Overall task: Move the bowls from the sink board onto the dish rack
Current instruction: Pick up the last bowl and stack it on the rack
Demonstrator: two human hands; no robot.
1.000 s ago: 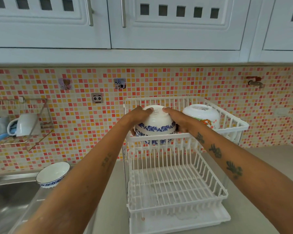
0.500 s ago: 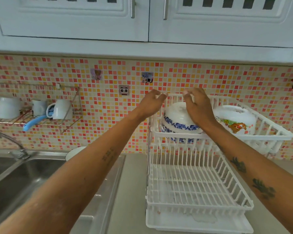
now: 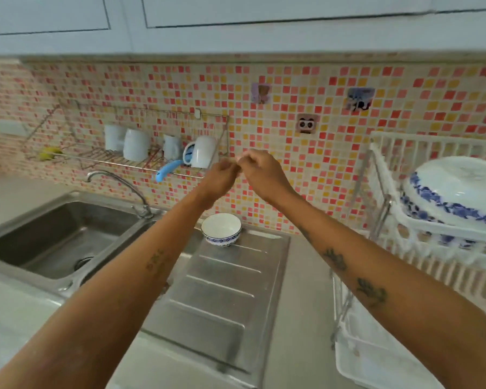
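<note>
Sink board (image 3: 222, 299) at 6 o'clock, ribbed, likely wet. Small bowl (image 3: 221, 228) upright at its far edge: ceramic, probably light, slick, chippable; grip rim both sides. Above, left hand (image 3: 220, 175), right hand (image 3: 261, 171) empty, loosely curled, touching. Dish rack (image 3: 438, 237) at 3 o'clock holds inverted bowl (image 3: 458, 189).

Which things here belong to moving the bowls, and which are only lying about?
For the job: small bowl on the sink board; dish rack holding an upturned blue-patterned bowl; both empty hands.
Lying about: mugs on the wall shelf; tap; sink basin.
</note>
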